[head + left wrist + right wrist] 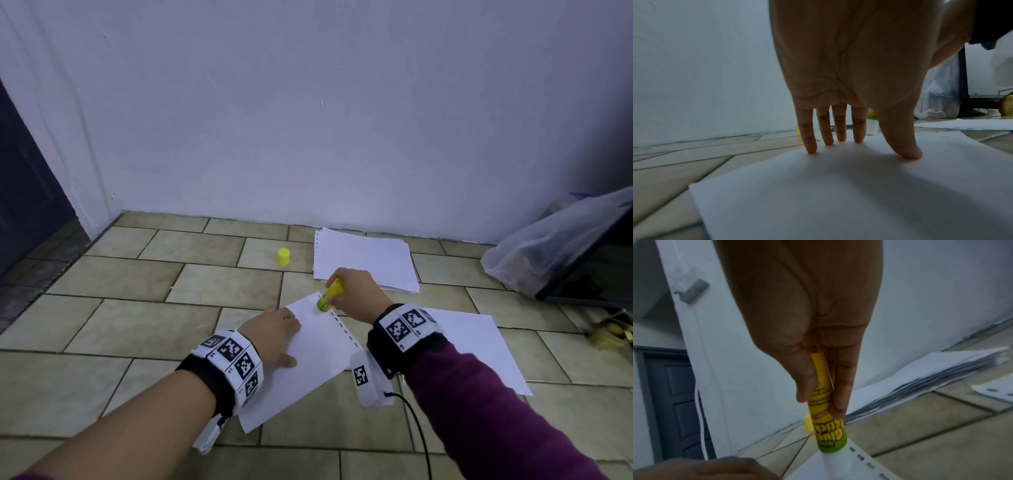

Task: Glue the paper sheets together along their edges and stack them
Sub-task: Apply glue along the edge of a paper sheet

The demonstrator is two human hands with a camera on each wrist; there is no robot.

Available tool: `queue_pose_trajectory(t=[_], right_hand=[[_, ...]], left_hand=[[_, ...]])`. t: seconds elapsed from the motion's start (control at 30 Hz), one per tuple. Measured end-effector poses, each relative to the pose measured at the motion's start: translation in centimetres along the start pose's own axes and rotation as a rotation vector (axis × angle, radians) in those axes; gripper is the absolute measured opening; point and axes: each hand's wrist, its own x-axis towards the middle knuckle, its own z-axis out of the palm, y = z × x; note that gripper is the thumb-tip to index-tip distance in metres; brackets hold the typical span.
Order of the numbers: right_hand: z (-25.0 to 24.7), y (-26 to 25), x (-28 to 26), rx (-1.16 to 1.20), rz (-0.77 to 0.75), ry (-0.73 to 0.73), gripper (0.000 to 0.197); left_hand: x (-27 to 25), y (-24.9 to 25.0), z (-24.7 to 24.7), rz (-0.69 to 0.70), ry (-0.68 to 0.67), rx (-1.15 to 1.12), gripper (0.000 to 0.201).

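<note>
A white paper sheet (pixel 308 363) with a punched-hole edge lies on the tiled floor in front of me. My left hand (pixel 274 334) presses flat on it, fingers straight and spread (pixel 840 129). My right hand (pixel 356 291) grips a yellow and green glue stick (pixel 329 295), thumb and fingers round its barrel (pixel 824 402). Its white tip touches the sheet's far corner beside the row of holes (pixel 861 457). A stack of white sheets (pixel 363 260) lies by the wall. Another sheet (pixel 479 342) lies under my right forearm. The yellow cap (pixel 283 257) stands left of the stack.
A white wall (pixel 308 120) rises just behind the stack. A clear plastic bag (pixel 548 246) and a dark frame (pixel 589 260) lie at the right. A dark door (pixel 24 192) stands at the left. A black cable (pixel 418 431) trails from my right wrist.
</note>
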Motion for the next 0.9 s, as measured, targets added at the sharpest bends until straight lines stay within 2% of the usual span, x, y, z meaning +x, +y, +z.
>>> queue_pose_trajectory(t=[0.2, 0.33, 0.4, 0.53, 0.6, 0.67, 0.73, 0.9], right_hand=[[-1.5, 1.4, -3.1, -0.164, 0.002, -0.128, 0.024], [-2.2, 1.7, -4.8, -0.253, -0.009, -0.176, 0.027], [-2.7, 2.1, -4.9, -0.19, 0.01, -0.182, 0.024], [-3.8, 3.4, -4.5, 0.159, 0.104, -0.056, 0.019], [-4.1, 4.0, -4.3, 0.262, 0.128, 0.015, 0.019], [-4.1, 4.1, -4.1, 0.32, 0.134, 0.06, 0.018], [-3.8, 4.0, -3.9, 0.369, 0.13, 0.092, 0.018], [-2.7, 3.3, -2.9, 0.401, 0.098, 0.164, 0.01]], left_hand=[[0.2, -0.2, -0.3, 0.032, -0.014, 0.081, 0.052], [0.2, -0.4, -0.7, 0.045, -0.006, 0.084, 0.055], [0.1, -0.4, -0.9, 0.025, -0.019, 0.064, 0.055], [-0.5, 0.0, -1.4, -0.045, -0.081, 0.081, 0.062], [-0.6, 0.1, -1.2, -0.007, -0.044, 0.106, 0.065], [-0.7, 0.2, -0.7, 0.072, -0.015, 0.075, 0.062], [-0.6, 0.3, -0.2, 0.123, -0.044, 0.028, 0.063], [-0.5, 0.1, -0.2, 0.06, -0.001, 0.053, 0.066]])
